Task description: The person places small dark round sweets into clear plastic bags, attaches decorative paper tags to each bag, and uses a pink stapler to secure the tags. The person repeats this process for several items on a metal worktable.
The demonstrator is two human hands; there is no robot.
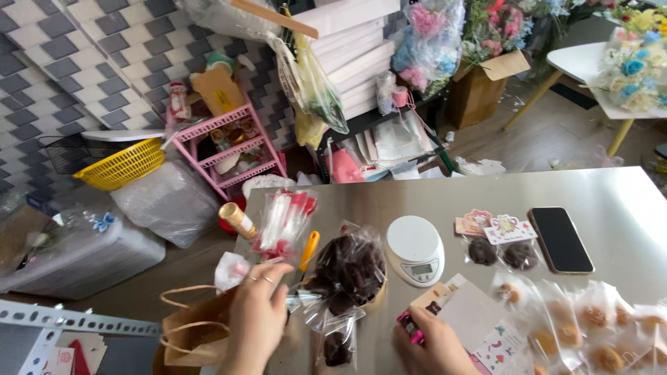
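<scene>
My left hand (258, 314) is at the table's near left edge, fingers pinched on the bottom of a clear packet of red-and-white sticks (283, 223), lifting it. Just right of it lies a clear bag of dark brown cookies (347, 267), with a smaller wrapped dark cookie (338, 346) below. My right hand (432, 344) rests low on the steel table (625, 201), fingers curled around a small pink object (410, 326) next to a sheet of stickers (501, 347).
A white kitchen scale (415, 250), a black phone (560, 239), bagged cookies with sticker tags (501, 248) and several wrapped light cookies (597, 326) lie on the table. A brown paper bag (191, 333) hangs at the left edge. A pink rack (233, 146), yellow basket (124, 165) and flower bouquets (434, 35) stand behind.
</scene>
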